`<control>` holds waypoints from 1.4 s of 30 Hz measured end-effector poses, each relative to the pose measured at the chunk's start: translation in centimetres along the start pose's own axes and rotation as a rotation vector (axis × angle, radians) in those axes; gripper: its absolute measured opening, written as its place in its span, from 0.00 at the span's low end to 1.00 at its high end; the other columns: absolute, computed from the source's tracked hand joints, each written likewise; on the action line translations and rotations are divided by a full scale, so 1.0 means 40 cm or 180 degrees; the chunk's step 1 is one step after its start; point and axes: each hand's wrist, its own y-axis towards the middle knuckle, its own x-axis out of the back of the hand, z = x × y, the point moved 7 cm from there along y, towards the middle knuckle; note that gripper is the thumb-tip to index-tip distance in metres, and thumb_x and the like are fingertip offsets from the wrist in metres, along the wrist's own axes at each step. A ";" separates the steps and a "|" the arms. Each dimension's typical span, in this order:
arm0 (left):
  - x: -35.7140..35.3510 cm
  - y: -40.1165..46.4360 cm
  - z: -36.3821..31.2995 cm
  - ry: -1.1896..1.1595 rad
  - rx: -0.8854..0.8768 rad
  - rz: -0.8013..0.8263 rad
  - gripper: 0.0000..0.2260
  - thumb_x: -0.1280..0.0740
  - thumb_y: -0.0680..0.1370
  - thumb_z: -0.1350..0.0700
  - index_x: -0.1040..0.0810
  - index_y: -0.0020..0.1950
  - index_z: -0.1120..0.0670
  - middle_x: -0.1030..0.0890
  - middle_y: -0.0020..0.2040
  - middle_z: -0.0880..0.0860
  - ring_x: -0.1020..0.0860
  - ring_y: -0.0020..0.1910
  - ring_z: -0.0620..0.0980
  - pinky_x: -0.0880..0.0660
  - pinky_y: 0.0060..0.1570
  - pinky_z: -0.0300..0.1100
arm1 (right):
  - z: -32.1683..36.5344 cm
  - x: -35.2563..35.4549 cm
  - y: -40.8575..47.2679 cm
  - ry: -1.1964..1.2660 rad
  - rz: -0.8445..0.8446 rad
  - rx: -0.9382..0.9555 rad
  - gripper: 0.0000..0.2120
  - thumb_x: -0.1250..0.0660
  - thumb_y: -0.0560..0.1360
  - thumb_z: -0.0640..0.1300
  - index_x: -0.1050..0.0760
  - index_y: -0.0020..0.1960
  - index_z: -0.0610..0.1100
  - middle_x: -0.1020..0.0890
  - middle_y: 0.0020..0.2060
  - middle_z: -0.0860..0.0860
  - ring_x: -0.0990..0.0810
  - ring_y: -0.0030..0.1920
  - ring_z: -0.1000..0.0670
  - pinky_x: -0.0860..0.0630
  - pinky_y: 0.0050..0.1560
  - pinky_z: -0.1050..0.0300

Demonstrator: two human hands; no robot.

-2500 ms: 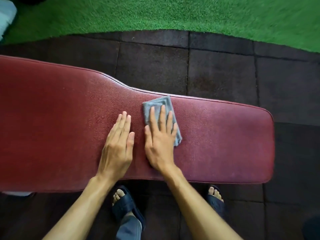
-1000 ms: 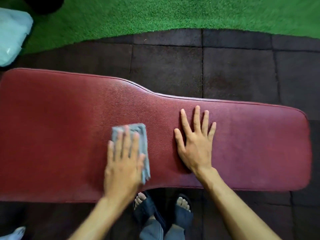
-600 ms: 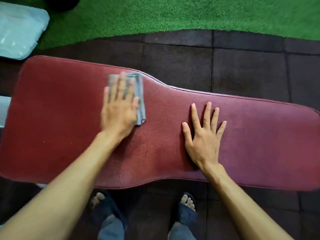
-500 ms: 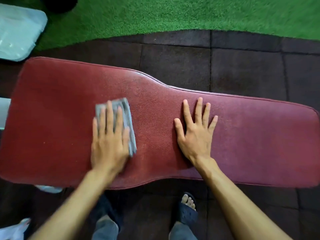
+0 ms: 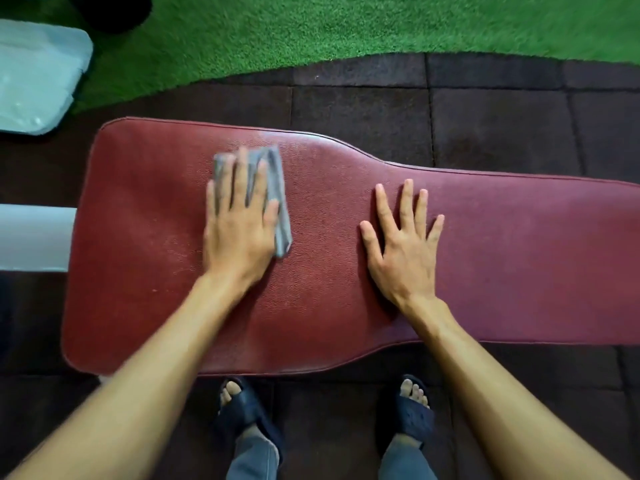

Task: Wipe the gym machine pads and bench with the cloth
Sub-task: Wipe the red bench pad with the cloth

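My left hand (image 5: pixel 239 233) lies flat on the grey cloth (image 5: pixel 277 195) with its fingers straight, pressing it down on the red bench (image 5: pixel 329 271). The cloth is folded and sits on the wide part of the bench, close to the far edge. Half a second ago my left hand and the cloth were nearer the front edge; now they have slid up toward the far edge. The hand looks a bit blurry. My right hand (image 5: pixel 403 247) rests flat on the bare bench with its fingers spread apart, holding nothing. It is where the bench gets narrow, about the same spot as before. More of the bench's left end shows now. My feet in dark sandals (image 5: pixel 242 410) stand on the dark floor tiles (image 5: pixel 363 109) by the front edge. Green turf (image 5: pixel 346 26) lies past the tiles.
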 end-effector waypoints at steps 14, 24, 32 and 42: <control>0.007 0.121 0.097 0.0114 -0.0501 -0.0027 0.26 0.54 0.82 0.46 0.47 0.79 0.53 0.47 0.80 0.57 0.49 0.79 0.57 0.52 0.76 0.58 | 0.113 -0.030 -0.023 0.0095 -0.0093 -0.0239 0.26 0.52 0.83 0.56 0.53 0.79 0.56 0.55 0.80 0.47 0.60 0.79 0.44 0.60 0.75 0.36; -0.003 -0.260 0.061 0.0031 -0.0730 0.0302 0.27 0.52 0.82 0.47 0.50 0.80 0.56 0.52 0.81 0.57 0.53 0.80 0.55 0.49 0.77 0.56 | 0.206 -0.049 -0.029 0.0047 -0.0125 -0.0347 0.27 0.51 0.81 0.58 0.52 0.79 0.56 0.54 0.80 0.46 0.58 0.79 0.42 0.58 0.75 0.34; 0.090 0.089 0.411 0.0165 -0.0129 -0.0016 0.27 0.51 0.83 0.46 0.51 0.80 0.52 0.53 0.81 0.56 0.54 0.80 0.55 0.56 0.76 0.55 | 0.228 -0.055 -0.037 -0.0126 -0.0161 -0.0228 0.30 0.50 0.80 0.62 0.52 0.79 0.56 0.53 0.80 0.47 0.57 0.79 0.42 0.56 0.75 0.33; 0.008 -0.212 0.090 -0.0042 -0.0777 0.0192 0.27 0.51 0.83 0.46 0.50 0.80 0.55 0.51 0.81 0.56 0.52 0.80 0.55 0.49 0.77 0.55 | 0.229 -0.052 -0.040 -0.0185 -0.0169 -0.0251 0.30 0.51 0.80 0.62 0.51 0.79 0.55 0.52 0.80 0.46 0.55 0.79 0.43 0.53 0.75 0.34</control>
